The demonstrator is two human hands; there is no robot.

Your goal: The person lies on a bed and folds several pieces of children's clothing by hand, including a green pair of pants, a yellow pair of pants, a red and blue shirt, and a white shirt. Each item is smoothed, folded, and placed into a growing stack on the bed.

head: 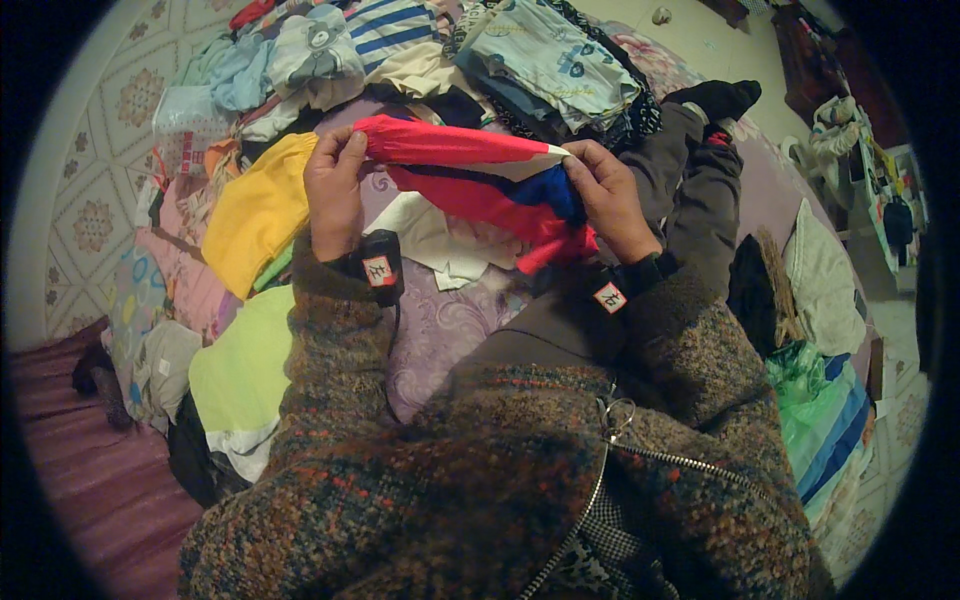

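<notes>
A red, white and blue garment (457, 146) is stretched between my two hands above the bed. My left hand (336, 187) pinches its gathered red end, thumb on top. At the other end, my right hand (609, 195) grips the white tip, and a red and blue part hangs down below. Under the garment lies a white cloth (442, 236) on the purple patterned bedding (442, 322). A yellow garment (262, 214) lies just left of my left hand. Each wrist wears a dark strapped device with a marked label.
Piled clothes surround me, among them a white bear-print garment (315, 56), a blue-striped one (394, 34) and a lime-green one (244, 367). Folded patterned fabric (555, 64) lies beyond my right hand, near my outstretched legs (701, 195). A green plastic bag (802, 382) sits at the right.
</notes>
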